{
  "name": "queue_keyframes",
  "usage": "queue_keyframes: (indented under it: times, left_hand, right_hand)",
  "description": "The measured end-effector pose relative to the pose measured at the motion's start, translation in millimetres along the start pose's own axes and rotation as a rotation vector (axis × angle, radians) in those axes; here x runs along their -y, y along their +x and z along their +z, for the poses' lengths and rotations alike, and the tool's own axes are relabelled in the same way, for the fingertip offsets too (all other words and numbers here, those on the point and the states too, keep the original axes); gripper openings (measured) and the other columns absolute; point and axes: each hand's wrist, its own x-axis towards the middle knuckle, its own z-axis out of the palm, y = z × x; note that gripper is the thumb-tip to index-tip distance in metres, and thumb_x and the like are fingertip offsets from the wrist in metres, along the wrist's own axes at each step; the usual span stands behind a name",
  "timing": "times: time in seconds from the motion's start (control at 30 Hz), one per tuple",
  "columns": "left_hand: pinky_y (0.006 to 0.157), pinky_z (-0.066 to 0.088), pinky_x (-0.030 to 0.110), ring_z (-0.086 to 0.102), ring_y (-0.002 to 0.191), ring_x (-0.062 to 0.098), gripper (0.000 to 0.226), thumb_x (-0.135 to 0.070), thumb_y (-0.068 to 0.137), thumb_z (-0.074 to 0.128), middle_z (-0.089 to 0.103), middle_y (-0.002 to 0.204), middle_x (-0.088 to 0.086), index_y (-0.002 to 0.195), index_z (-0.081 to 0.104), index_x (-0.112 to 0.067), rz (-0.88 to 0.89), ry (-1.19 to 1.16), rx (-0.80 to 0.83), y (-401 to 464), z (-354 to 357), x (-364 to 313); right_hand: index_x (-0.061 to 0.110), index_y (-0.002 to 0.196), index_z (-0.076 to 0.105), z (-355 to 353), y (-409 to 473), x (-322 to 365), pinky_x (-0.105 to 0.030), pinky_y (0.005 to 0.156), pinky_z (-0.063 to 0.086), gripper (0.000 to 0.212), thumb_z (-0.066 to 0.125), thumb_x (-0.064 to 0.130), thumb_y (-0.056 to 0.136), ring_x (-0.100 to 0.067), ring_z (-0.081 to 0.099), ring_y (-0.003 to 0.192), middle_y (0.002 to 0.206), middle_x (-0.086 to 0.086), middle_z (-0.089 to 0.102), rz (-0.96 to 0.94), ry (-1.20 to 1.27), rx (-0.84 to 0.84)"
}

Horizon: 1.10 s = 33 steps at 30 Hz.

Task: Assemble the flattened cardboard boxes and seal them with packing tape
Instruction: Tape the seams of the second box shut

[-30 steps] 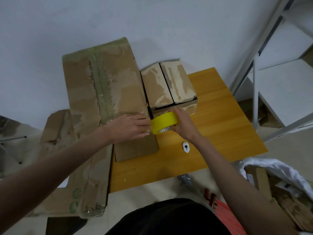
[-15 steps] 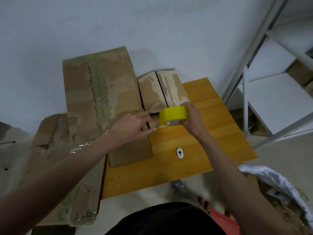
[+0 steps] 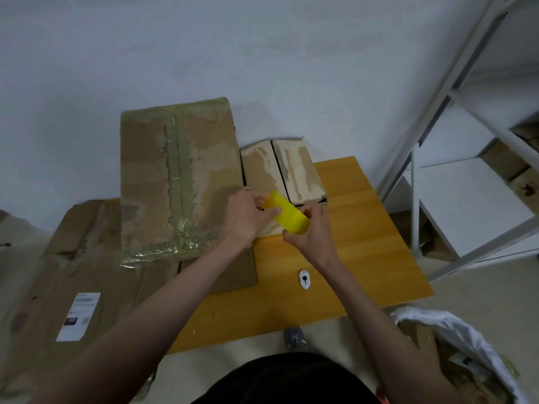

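the yellow roll of packing tape (image 3: 288, 214) sits between both hands, left hand (image 3: 246, 218) and right hand (image 3: 313, 228) gripping it above the small brown cardboard box (image 3: 281, 170) near the wooden counter's (image 3: 350, 258) far edge.

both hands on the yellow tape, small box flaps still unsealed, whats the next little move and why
Probably peel the tape's free end loose and pull out a short length. Both the left hand and right hand grip the yellow tape roll just in front of the small box, whose two top flaps meet at a dark open seam with no fresh tape across it.
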Motion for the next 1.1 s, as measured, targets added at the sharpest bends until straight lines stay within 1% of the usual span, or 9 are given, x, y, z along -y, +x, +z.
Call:
queue_keyframes:
  times: [0.1, 0.27, 0.47, 0.57, 0.67, 0.83, 0.9, 1.0, 1.1]
  left_hand:
    - [0.09, 0.055, 0.037, 0.067, 0.089, 0.014, 0.036, -0.033, 0.078, 0.084, 0.071, 0.103, 0.003, 0.108, 0.076, -0.014, -0.01, -0.022, -0.012, 0, -1, -1]
    - [0.084, 0.055, 0.028, 0.065, 0.089, 0.011, 0.04, -0.028, 0.075, 0.087, 0.071, 0.101, 0.001, 0.108, 0.074, -0.012, -0.058, -0.046, 0.022, 3, -2, -2]
    - [0.081, 0.051, 0.021, 0.066, 0.087, 0.009, 0.047, -0.027, 0.072, 0.089, 0.068, 0.089, -0.008, 0.116, 0.072, -0.019, -0.045, -0.025, 0.083, 14, -3, 4]
    - [0.087, 0.05, 0.022, 0.065, 0.086, 0.006, 0.053, -0.024, 0.074, 0.086, 0.066, 0.077, -0.017, 0.124, 0.068, -0.024, 0.032, 0.016, 0.085, 18, -3, 7]
    - [0.092, 0.048, 0.024, 0.059, 0.077, 0.0, 0.05, -0.017, 0.083, 0.078, 0.064, 0.068, -0.017, 0.13, 0.065, -0.025, 0.118, 0.044, 0.121, 24, -4, 11]
    - [0.082, 0.045, 0.023, 0.055, 0.078, -0.003, 0.032, -0.015, 0.09, 0.071, 0.05, 0.071, -0.026, 0.121, 0.071, -0.022, 0.3, 0.113, 0.16, 31, -7, 15]
    - [0.073, 0.039, 0.01, 0.055, 0.074, -0.011, 0.028, -0.017, 0.088, 0.073, 0.048, 0.072, -0.031, 0.116, 0.073, -0.023, 0.348, 0.116, 0.143, 32, -9, 18]
    - [0.07, 0.035, 0.002, 0.053, 0.077, -0.018, 0.026, -0.021, 0.087, 0.074, 0.048, 0.076, -0.034, 0.113, 0.075, -0.024, 0.414, 0.116, 0.129, 32, -13, 20]
    - [0.071, 0.044, 0.013, 0.056, 0.074, -0.008, 0.027, -0.023, 0.085, 0.077, 0.053, 0.078, -0.03, 0.112, 0.076, -0.025, 0.471, 0.107, 0.135, 32, -18, 21]
  right_hand:
    - [0.004, 0.105, 0.049, 2, -2, 3, -0.023, 0.074, 0.031, 0.05, 0.083, 0.014, 0.071, -0.017, 0.04, 0.098, 0.106, -0.01, 0.044, -0.002, 0.026, 0.006]
    - [0.006, 0.104, 0.048, 3, -6, 3, -0.023, 0.075, 0.033, 0.048, 0.083, 0.019, 0.074, -0.016, 0.04, 0.097, 0.105, -0.006, 0.043, 0.016, 0.073, 0.023]
    - [0.004, 0.105, 0.05, 3, -5, 1, -0.025, 0.08, 0.037, 0.047, 0.084, 0.018, 0.075, -0.018, 0.041, 0.099, 0.106, -0.008, 0.045, -0.012, 0.067, 0.022]
    - [0.003, 0.106, 0.051, 4, -3, 1, -0.029, 0.083, 0.041, 0.05, 0.086, 0.018, 0.074, -0.021, 0.043, 0.102, 0.108, -0.01, 0.047, -0.03, 0.047, 0.013]
    - [0.003, 0.106, 0.051, 3, -1, 0, -0.025, 0.082, 0.039, 0.052, 0.087, 0.018, 0.072, -0.02, 0.044, 0.102, 0.109, -0.01, 0.047, -0.049, 0.043, 0.014]
    - [0.006, 0.106, 0.05, -2, 2, -2, -0.015, 0.076, 0.036, 0.051, 0.087, 0.019, 0.073, -0.017, 0.043, 0.1, 0.108, -0.008, 0.046, -0.058, 0.06, 0.045]
    - [0.005, 0.105, 0.051, -4, 4, -2, -0.015, 0.076, 0.037, 0.049, 0.086, 0.019, 0.074, -0.017, 0.044, 0.098, 0.107, -0.009, 0.048, -0.065, 0.068, 0.062]
    - [0.004, 0.103, 0.052, -8, 4, -2, -0.023, 0.077, 0.041, 0.045, 0.085, 0.017, 0.076, -0.021, 0.047, 0.097, 0.104, -0.008, 0.049, -0.077, 0.105, 0.084]
    - [0.005, 0.102, 0.053, -12, 2, -2, -0.034, 0.08, 0.043, 0.042, 0.085, 0.017, 0.077, -0.023, 0.049, 0.1, 0.103, -0.006, 0.051, -0.075, 0.152, 0.115]
